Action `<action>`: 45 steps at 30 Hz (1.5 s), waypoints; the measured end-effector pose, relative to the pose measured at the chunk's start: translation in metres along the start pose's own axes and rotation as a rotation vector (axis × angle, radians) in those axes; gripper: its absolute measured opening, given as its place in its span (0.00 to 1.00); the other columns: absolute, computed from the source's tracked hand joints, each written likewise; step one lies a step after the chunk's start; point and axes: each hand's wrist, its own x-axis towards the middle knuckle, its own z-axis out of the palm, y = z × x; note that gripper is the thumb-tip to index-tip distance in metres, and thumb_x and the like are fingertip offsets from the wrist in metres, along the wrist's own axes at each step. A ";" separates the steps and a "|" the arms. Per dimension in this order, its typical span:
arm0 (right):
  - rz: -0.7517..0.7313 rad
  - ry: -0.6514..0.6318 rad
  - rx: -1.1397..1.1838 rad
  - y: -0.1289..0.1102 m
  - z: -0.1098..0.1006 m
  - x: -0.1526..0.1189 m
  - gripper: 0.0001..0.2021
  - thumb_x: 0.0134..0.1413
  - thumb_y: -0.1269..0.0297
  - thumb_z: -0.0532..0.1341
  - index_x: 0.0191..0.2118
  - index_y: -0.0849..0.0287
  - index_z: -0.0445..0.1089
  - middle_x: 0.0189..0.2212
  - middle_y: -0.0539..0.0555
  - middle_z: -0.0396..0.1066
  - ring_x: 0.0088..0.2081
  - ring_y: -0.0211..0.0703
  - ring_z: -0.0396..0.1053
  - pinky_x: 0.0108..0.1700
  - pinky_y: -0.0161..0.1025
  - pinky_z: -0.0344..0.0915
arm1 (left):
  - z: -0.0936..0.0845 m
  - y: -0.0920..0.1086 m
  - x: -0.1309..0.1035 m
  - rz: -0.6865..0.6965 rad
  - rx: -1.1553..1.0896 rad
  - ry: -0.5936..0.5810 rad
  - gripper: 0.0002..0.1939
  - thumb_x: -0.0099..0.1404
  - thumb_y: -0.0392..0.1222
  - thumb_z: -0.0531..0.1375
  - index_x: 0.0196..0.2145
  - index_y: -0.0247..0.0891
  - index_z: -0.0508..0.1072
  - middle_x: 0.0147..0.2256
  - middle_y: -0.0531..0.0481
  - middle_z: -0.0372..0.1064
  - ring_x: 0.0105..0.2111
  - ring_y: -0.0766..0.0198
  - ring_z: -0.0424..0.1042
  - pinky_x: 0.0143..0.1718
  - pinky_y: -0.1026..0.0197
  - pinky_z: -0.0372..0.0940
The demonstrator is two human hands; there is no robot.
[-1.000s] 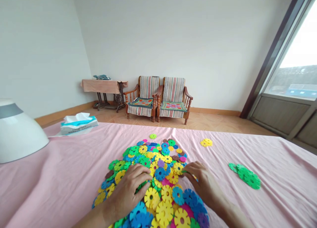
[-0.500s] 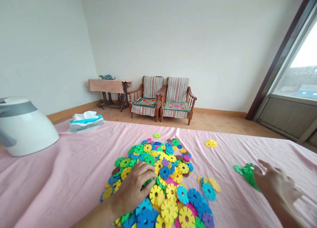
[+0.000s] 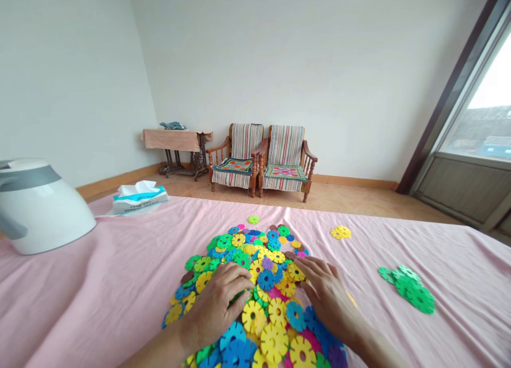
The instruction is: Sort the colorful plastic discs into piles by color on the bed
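A heap of colourful slotted plastic snowflake discs [image 3: 273,341] lies on the pink cloth in front of me. My left hand [image 3: 223,299] rests on the heap's left-middle part, its fingers curled toward the thumb around a green disc [image 3: 236,299] that is mostly hidden. Over the heap's right edge reaches my right hand [image 3: 329,299], fingers stretched forward and apart from the thumb, holding nothing that I can see. Its fingertips are near brown and yellow discs. Farther right, several green discs [image 3: 413,291] lie overlapping in a group of their own.
A small group of yellow discs [image 3: 340,232] and a single lime disc [image 3: 253,219] lie beyond the heap. At the left stand a white-grey kettle [image 3: 48,213] and a tissue pack [image 3: 139,198]. Two wooden armchairs [image 3: 284,149] and a cloth-covered sewing table [image 3: 171,139] are by the wall.
My right hand has moved left from the green group to the heap's right edge, leaving the green discs in full view. My left hand has stayed almost in place.
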 end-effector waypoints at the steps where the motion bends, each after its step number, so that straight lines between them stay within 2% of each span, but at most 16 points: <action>1: -0.002 -0.019 -0.018 -0.005 0.000 0.000 0.19 0.60 0.67 0.53 0.56 0.52 0.65 0.56 0.54 0.68 0.57 0.50 0.61 0.55 0.52 0.55 | 0.000 0.000 0.000 -0.001 -0.003 -0.002 0.08 0.67 0.32 0.55 0.39 0.41 0.72 0.40 0.51 0.69 0.43 0.61 0.67 0.49 0.56 0.59; 6: -0.018 -0.037 0.007 -0.008 -0.001 0.000 0.11 0.61 0.67 0.54 0.43 0.51 0.73 0.46 0.51 0.75 0.49 0.48 0.67 0.52 0.49 0.57 | 0.001 0.000 0.000 -0.003 -0.010 -0.001 0.08 0.67 0.31 0.55 0.39 0.41 0.71 0.41 0.51 0.69 0.44 0.60 0.67 0.50 0.55 0.59; 9: 0.009 0.063 0.061 0.006 0.004 0.000 0.13 0.63 0.64 0.51 0.40 0.53 0.74 0.43 0.54 0.75 0.46 0.47 0.68 0.49 0.45 0.60 | 0.001 -0.001 0.000 0.000 -0.009 -0.002 0.07 0.67 0.31 0.55 0.39 0.40 0.71 0.41 0.51 0.69 0.44 0.60 0.67 0.50 0.54 0.58; 11: 0.111 0.178 0.101 0.026 0.005 0.002 0.16 0.64 0.60 0.49 0.42 0.55 0.74 0.41 0.57 0.74 0.42 0.47 0.70 0.45 0.42 0.62 | 0.001 -0.001 0.000 0.000 -0.011 -0.003 0.08 0.67 0.31 0.55 0.39 0.41 0.71 0.41 0.50 0.69 0.44 0.60 0.67 0.50 0.54 0.58; 13: 0.307 0.264 0.115 0.054 0.004 0.007 0.18 0.61 0.55 0.49 0.42 0.57 0.74 0.37 0.57 0.75 0.37 0.46 0.71 0.38 0.40 0.64 | 0.001 -0.001 0.000 -0.001 -0.015 -0.009 0.08 0.67 0.31 0.55 0.39 0.41 0.71 0.41 0.50 0.69 0.44 0.60 0.67 0.49 0.55 0.59; 15: 0.535 0.294 0.091 0.086 0.000 0.014 0.18 0.56 0.54 0.52 0.42 0.58 0.74 0.32 0.55 0.75 0.32 0.45 0.72 0.33 0.38 0.62 | 0.000 -0.001 0.000 -0.005 -0.017 -0.015 0.08 0.67 0.31 0.55 0.40 0.41 0.72 0.41 0.50 0.69 0.44 0.60 0.67 0.50 0.54 0.59; 17: 0.670 0.303 0.070 0.116 -0.005 0.024 0.18 0.53 0.56 0.53 0.41 0.60 0.74 0.28 0.55 0.76 0.29 0.46 0.72 0.30 0.38 0.61 | 0.001 -0.001 0.000 -0.012 -0.017 -0.018 0.09 0.67 0.31 0.55 0.40 0.41 0.72 0.41 0.50 0.69 0.44 0.60 0.67 0.50 0.54 0.58; 22: 0.838 0.318 0.059 0.165 -0.010 0.043 0.19 0.47 0.61 0.53 0.39 0.65 0.76 0.26 0.59 0.77 0.28 0.49 0.73 0.26 0.38 0.60 | 0.001 -0.001 0.001 -0.008 -0.016 -0.014 0.09 0.67 0.31 0.55 0.40 0.41 0.72 0.40 0.51 0.69 0.43 0.60 0.67 0.50 0.54 0.59; 27: 0.912 0.340 0.087 0.175 -0.014 0.043 0.21 0.44 0.63 0.53 0.42 0.66 0.75 0.27 0.61 0.78 0.31 0.53 0.75 0.28 0.39 0.63 | 0.000 0.000 0.000 -0.008 -0.023 -0.001 0.09 0.67 0.31 0.56 0.40 0.42 0.72 0.41 0.51 0.70 0.44 0.60 0.67 0.50 0.54 0.59; 32: 0.783 0.333 0.144 0.148 -0.013 0.032 0.20 0.48 0.63 0.52 0.42 0.66 0.74 0.31 0.63 0.78 0.33 0.53 0.75 0.34 0.44 0.67 | 0.000 0.000 0.000 -0.020 -0.018 -0.018 0.09 0.67 0.31 0.55 0.40 0.42 0.72 0.41 0.51 0.70 0.44 0.60 0.67 0.51 0.53 0.59; 36: 0.473 0.163 0.314 0.083 0.000 0.024 0.14 0.50 0.61 0.54 0.36 0.58 0.76 0.29 0.55 0.77 0.31 0.45 0.75 0.34 0.39 0.69 | 0.001 -0.001 0.001 -0.013 -0.013 -0.012 0.09 0.67 0.32 0.55 0.40 0.41 0.72 0.41 0.50 0.70 0.44 0.60 0.67 0.50 0.54 0.60; 38: 0.302 0.092 0.369 0.041 0.002 0.020 0.14 0.53 0.59 0.55 0.40 0.53 0.76 0.39 0.53 0.77 0.39 0.45 0.74 0.40 0.39 0.70 | 0.000 0.000 0.001 -0.007 -0.008 0.001 0.09 0.67 0.32 0.55 0.40 0.41 0.73 0.41 0.50 0.70 0.43 0.60 0.67 0.50 0.54 0.61; 40: -0.028 0.020 0.364 0.002 0.000 0.016 0.19 0.58 0.65 0.53 0.53 0.52 0.70 0.52 0.56 0.71 0.54 0.48 0.66 0.53 0.47 0.64 | 0.000 0.000 0.002 -0.001 -0.003 0.008 0.09 0.67 0.32 0.55 0.40 0.41 0.73 0.41 0.49 0.70 0.43 0.59 0.67 0.50 0.54 0.62; 41: -0.108 -0.046 0.321 -0.014 -0.003 0.015 0.20 0.58 0.68 0.52 0.56 0.50 0.67 0.56 0.55 0.67 0.58 0.48 0.61 0.56 0.50 0.61 | -0.001 0.000 0.002 0.001 -0.002 0.010 0.09 0.67 0.32 0.55 0.40 0.41 0.73 0.41 0.49 0.70 0.43 0.59 0.68 0.50 0.54 0.62; 43: -0.200 -0.165 0.217 -0.038 -0.008 0.014 0.23 0.59 0.71 0.52 0.58 0.48 0.64 0.61 0.53 0.61 0.61 0.50 0.56 0.59 0.55 0.56 | -0.001 0.001 0.001 -0.004 -0.003 0.008 0.09 0.66 0.32 0.55 0.40 0.41 0.73 0.41 0.49 0.70 0.44 0.59 0.68 0.50 0.54 0.62; 45: -0.201 -0.242 0.129 -0.049 -0.012 0.014 0.22 0.59 0.71 0.52 0.58 0.47 0.64 0.63 0.53 0.58 0.61 0.52 0.55 0.59 0.56 0.55 | 0.000 0.001 0.001 -0.013 -0.008 0.006 0.10 0.66 0.32 0.56 0.42 0.42 0.73 0.42 0.49 0.70 0.44 0.59 0.67 0.50 0.53 0.62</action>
